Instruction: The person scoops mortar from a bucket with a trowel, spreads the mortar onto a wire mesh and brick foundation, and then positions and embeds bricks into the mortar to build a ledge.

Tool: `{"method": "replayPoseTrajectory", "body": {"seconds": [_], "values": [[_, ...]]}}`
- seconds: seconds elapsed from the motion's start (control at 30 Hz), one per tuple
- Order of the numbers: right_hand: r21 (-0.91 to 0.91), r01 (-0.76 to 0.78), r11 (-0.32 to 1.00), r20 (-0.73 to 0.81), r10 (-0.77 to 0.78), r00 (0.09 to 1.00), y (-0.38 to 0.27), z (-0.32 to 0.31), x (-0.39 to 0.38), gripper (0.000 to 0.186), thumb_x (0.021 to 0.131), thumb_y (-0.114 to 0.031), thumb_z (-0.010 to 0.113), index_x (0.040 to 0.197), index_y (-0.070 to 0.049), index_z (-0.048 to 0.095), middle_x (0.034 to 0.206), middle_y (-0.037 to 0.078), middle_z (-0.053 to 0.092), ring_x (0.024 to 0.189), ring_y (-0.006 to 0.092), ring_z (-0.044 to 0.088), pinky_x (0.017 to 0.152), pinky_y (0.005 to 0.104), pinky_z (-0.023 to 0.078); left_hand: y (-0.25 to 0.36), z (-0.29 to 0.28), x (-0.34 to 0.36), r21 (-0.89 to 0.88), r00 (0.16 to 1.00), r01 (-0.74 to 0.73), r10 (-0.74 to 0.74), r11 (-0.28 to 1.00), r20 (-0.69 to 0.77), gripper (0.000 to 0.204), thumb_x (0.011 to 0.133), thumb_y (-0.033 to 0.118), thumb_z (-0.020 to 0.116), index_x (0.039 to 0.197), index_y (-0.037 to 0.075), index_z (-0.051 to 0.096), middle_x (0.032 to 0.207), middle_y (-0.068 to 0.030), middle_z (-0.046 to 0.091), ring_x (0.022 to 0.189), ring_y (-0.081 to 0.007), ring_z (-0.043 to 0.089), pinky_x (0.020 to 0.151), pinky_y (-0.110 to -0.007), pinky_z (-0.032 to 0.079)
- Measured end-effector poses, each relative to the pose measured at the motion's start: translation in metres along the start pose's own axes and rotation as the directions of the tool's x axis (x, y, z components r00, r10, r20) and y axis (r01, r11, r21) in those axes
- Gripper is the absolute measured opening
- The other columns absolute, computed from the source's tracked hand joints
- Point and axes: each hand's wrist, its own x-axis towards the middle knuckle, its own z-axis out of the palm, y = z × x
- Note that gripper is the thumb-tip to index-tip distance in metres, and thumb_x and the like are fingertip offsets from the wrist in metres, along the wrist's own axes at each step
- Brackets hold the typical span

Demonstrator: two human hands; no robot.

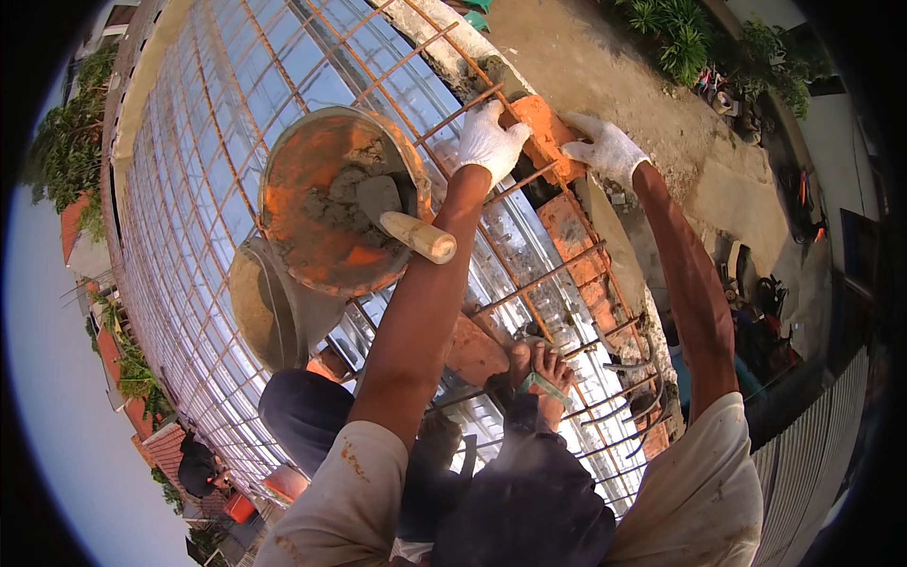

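My left hand (491,146) and my right hand (609,151), both in white knit gloves, grip a red brick (544,130) from either side at the wall edge, between rusty rebar bars (515,279). Left of my forearm, a round bucket (282,161) stained with orange holds grey mortar, with a trowel (416,236) resting in it, its wooden handle toward me. Below that bucket is another container (269,302), partly hidden. A row of red bricks (562,236) runs down along the edge beneath my hands.
Rebar mesh (189,236) over shiny metal decking spreads left. My bare foot (548,378) rests near a loose brick (477,350). Another person (198,463) in dark clothing is at lower left by an orange bucket (241,506). Right, beyond the edge, lie dirt ground (567,47), plants and corrugated sheeting (812,444).
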Motion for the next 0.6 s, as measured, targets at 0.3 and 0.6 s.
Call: {"method": "replayPoseTrajectory", "body": {"seconds": [0.3, 0.6], "values": [[-0.039, -0.036, 0.999, -0.029, 0.035, 0.999, -0.012, 0.009, -0.003, 0.062, 0.092, -0.017, 0.081, 0.150, -0.005, 0.062, 0.138, 0.016, 0.071, 0.123, 0.0269, 0.069, 0.107, 0.0393, 0.054, -0.012, -0.004, 0.000, 0.108, 0.996, 0.021, -0.030, 0.994, 0.081, 0.067, 0.095, 0.027, 0.077, 0.152, 0.001, 0.056, 0.152, -0.0260, 0.060, 0.143, -0.0413, 0.055, 0.120, -0.046, 0.044], [-0.086, 0.041, 0.995, -0.079, -0.048, 0.996, -0.006, 0.020, -0.007, 0.064, 0.084, -0.019, 0.085, 0.145, -0.010, 0.068, 0.130, 0.018, 0.077, 0.111, 0.0286, 0.077, 0.099, 0.0396, 0.058, -0.003, -0.019, -0.015, 0.302, 0.995, -0.008, -0.022, 0.953, 0.095, 0.064, 0.091, 0.030, 0.082, 0.148, 0.008, 0.062, 0.147, -0.0189, 0.065, 0.137, -0.0390, 0.060, 0.115, -0.048, 0.047]]}}
